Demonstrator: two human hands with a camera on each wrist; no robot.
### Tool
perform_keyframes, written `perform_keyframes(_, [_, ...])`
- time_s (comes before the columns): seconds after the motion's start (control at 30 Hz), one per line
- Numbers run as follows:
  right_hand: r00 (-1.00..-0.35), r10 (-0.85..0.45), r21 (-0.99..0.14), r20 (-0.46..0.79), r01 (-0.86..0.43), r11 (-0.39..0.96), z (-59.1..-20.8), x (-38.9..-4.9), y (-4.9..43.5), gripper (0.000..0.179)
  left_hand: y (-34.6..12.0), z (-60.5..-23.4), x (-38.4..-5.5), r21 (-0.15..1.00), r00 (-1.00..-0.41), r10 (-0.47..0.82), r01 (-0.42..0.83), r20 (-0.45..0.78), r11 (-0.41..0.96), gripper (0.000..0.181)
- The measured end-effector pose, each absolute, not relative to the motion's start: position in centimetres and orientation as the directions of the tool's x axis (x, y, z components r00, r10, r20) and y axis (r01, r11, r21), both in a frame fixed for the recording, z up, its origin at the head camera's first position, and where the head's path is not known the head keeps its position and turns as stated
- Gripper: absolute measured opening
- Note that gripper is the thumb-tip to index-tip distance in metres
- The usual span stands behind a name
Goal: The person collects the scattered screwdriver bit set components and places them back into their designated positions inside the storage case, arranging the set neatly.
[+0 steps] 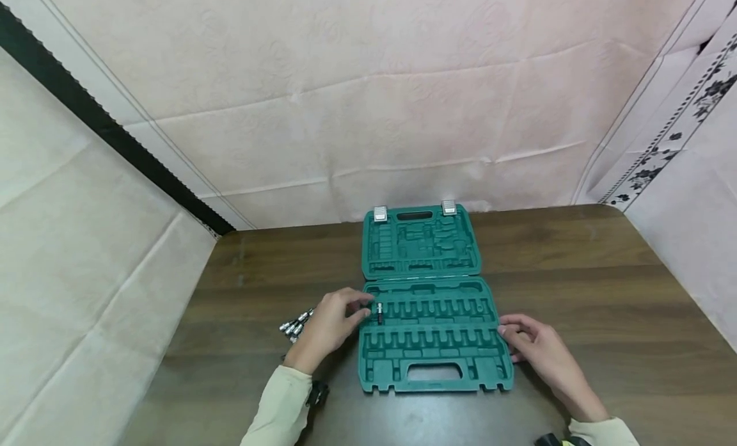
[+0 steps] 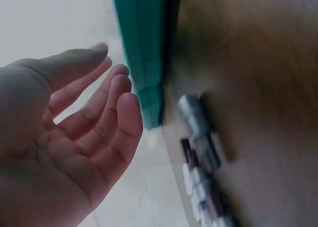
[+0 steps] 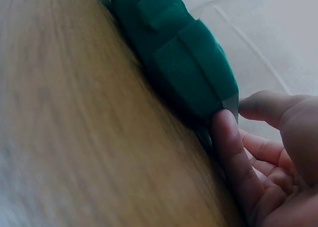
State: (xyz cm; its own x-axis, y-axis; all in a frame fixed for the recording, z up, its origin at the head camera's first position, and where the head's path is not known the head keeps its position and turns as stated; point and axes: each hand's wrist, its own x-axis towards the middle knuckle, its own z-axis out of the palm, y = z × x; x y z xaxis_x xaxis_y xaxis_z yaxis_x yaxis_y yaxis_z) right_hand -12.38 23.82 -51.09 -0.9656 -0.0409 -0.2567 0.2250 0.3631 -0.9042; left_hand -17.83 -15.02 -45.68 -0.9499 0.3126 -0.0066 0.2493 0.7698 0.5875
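A green plastic socket case (image 1: pixel 428 334) lies opened flat, its lid (image 1: pixel 422 244) folded back behind the tray. One small metal socket bit (image 1: pixel 379 313) stands in a slot at the tray's upper left. My left hand (image 1: pixel 334 321) hovers over the case's left edge beside that bit. In the left wrist view its fingers (image 2: pixel 126 120) are loosely bent, parted from the thumb, with nothing between them. At the right edge of the tray, my right hand (image 1: pixel 535 343) grips the rim, thumb on top and index finger (image 3: pixel 231 137) against the side wall.
Several silver socket pieces (image 1: pixel 296 324) lie in a bunch on the wooden table (image 1: pixel 230 369), left of the case and partly hidden behind the left hand. Pale cloth (image 1: pixel 374 113) hangs behind the table and along both sides.
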Motion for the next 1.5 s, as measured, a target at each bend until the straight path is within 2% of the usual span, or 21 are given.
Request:
perform_keyframes(0.2, [-0.966,-0.038,-0.9,-0.257,0.225,0.374,-51.0,-12.3,23.8,0.047,-16.8,-45.0,-16.9,0.58,-0.967,0.255,0.217,0.017,0.785,0.022])
perform_keyframes(0.43, [-0.966,-0.042,-0.899,-0.255,0.221,0.379,-50.9,-12.4,23.8,0.048,-18.7,-45.0,-15.7,0.527,-0.956,0.293,0.245,-0.008,0.814,0.022])
perform_keyframes(0.57, [-0.968,-0.045,-0.9,-0.249,0.214,0.379,-50.9,-12.4,23.7,0.048,-19.5,-45.2,-15.0,0.463,-0.943,0.332,0.277,-0.039,0.842,0.022])
perform_keyframes(0.77, [-0.967,-0.039,-0.898,-0.253,0.22,0.38,-51.0,-12.3,23.8,0.048,-19.8,-45.7,-13.8,0.323,-0.918,0.396,0.371,-0.014,0.871,0.028])
perform_keyframes(0.87, [-0.965,-0.035,-0.896,-0.259,0.227,0.383,-51.0,-12.3,23.8,0.048,-19.9,-45.7,-13.2,0.292,-0.912,0.411,0.388,-0.017,0.874,0.032])
perform_keyframes(1.1, [-0.966,-0.035,-0.893,-0.255,0.221,0.393,-50.8,-12.3,23.8,0.048,-20.0,-45.9,-13.0,0.364,-0.914,0.399,0.347,-0.076,0.864,0.041])
perform_keyframes(1.27, [-0.965,-0.034,-0.894,-0.259,0.226,0.387,-50.7,-12.3,23.8,0.047,-20.1,-46.1,-13.2,0.374,-0.916,0.391,0.334,-0.086,0.865,0.051])
perform_keyframes(1.5, [-0.967,-0.042,-0.894,-0.253,0.216,0.393,-50.8,-12.4,23.8,0.047,-20.3,-46.0,-13.5,0.42,-0.877,0.476,0.409,-0.063,0.81,0.037])
